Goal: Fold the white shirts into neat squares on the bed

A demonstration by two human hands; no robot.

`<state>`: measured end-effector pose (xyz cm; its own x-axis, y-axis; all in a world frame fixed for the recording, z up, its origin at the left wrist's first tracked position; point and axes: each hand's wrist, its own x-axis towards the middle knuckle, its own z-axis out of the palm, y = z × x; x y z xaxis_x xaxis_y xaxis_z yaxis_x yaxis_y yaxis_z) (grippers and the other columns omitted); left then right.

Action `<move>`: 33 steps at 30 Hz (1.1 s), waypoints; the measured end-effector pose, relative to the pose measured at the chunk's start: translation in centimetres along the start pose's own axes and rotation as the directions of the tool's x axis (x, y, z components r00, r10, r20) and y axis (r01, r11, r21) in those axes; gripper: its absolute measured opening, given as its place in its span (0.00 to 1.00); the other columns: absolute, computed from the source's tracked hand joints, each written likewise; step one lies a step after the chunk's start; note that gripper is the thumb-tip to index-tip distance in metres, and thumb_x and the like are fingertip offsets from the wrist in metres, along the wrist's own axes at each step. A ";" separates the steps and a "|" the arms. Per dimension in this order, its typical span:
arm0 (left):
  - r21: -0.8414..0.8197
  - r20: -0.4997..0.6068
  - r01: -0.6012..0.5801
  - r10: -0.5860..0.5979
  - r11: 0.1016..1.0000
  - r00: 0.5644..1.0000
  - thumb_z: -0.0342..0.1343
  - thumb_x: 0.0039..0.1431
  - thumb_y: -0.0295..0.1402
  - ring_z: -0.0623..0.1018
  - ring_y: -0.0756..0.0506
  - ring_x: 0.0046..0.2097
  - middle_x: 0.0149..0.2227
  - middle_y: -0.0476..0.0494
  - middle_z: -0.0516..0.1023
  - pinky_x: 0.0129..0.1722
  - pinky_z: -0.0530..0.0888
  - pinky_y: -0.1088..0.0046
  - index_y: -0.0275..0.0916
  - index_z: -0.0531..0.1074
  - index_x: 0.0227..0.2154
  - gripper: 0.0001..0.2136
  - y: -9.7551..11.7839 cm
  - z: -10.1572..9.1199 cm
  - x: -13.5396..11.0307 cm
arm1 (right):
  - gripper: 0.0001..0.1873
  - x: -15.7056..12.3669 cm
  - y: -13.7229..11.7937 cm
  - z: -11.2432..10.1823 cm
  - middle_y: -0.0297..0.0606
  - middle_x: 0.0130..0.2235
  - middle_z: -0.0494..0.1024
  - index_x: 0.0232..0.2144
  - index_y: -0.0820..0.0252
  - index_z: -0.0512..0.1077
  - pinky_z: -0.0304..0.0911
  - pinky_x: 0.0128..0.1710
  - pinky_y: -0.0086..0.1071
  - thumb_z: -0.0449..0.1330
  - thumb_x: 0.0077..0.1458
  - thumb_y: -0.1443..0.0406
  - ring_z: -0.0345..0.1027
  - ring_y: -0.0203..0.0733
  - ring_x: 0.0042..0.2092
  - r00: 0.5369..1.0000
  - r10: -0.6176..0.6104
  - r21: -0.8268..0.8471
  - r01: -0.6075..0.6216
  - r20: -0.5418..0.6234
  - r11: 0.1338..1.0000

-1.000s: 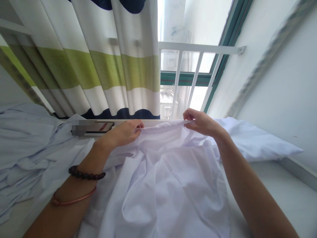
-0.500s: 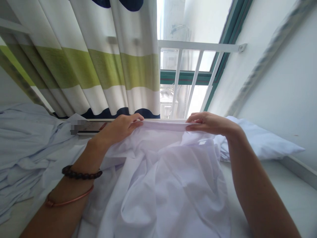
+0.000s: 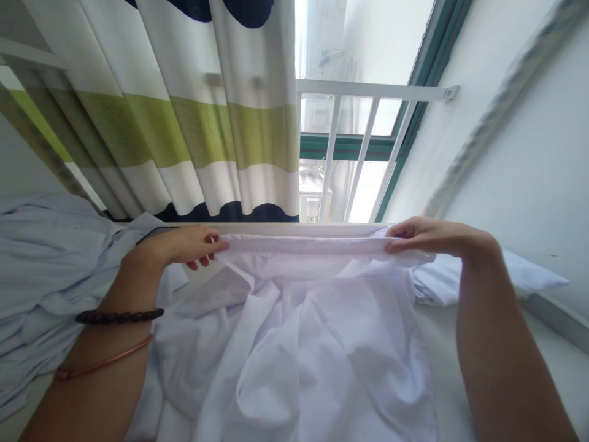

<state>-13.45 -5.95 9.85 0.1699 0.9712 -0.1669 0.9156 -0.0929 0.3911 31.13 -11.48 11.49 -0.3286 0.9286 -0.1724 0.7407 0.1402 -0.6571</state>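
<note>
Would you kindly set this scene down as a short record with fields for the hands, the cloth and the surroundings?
Held thing: white cloth, rumpled, its top edge pulled straight between the hands
Left side: left hand pinches the edge's left end; bead bracelet on the wrist
Right side: right hand grips the edge's right end
Nearby: pale blue cloth at left, pillow at right
Behind: striped curtain, window bars
</note>
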 end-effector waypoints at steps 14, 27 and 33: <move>0.063 -0.428 -0.302 0.299 0.951 0.853 0.57 0.57 0.38 0.59 0.33 0.63 0.63 0.26 0.57 0.58 0.58 0.53 0.35 0.37 0.66 0.41 7.9 3.0 6.5 | 0.38 10.5 -3.8 1.5 0.50 0.62 0.62 0.63 0.58 0.55 0.56 0.56 0.48 0.57 0.55 0.50 0.60 0.57 0.59 0.916 0.047 -0.241 -0.154 -0.399 0.958; 0.301 0.263 -0.302 0.226 0.904 0.938 0.56 0.53 0.48 0.55 0.33 0.65 0.67 0.38 0.50 0.60 0.56 0.54 0.44 0.60 0.60 0.32 5.5 9.2 1.3 | 0.21 2.1 2.3 1.3 0.43 0.45 0.78 0.43 0.59 0.75 0.66 0.44 0.36 0.62 0.43 0.62 0.72 0.53 0.47 0.943 0.331 -0.286 -0.325 -0.031 0.901; 0.176 0.216 -0.176 0.136 0.969 0.967 0.42 0.56 0.59 0.75 0.37 0.50 0.51 0.42 0.75 0.50 0.68 0.64 0.44 0.67 0.54 0.32 3.4 4.8 1.5 | 0.18 -0.7 0.9 0.3 0.40 0.36 0.78 0.28 0.58 0.74 0.63 0.32 0.32 0.59 0.47 0.50 0.72 0.48 0.38 0.933 0.358 -0.314 -0.327 0.044 0.891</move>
<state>-8.32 -5.88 6.63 0.3676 0.8788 -0.3042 0.9211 -0.2990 0.2492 31.85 -12.09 10.84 -0.0672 0.9010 -0.4287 0.9518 -0.0709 -0.2984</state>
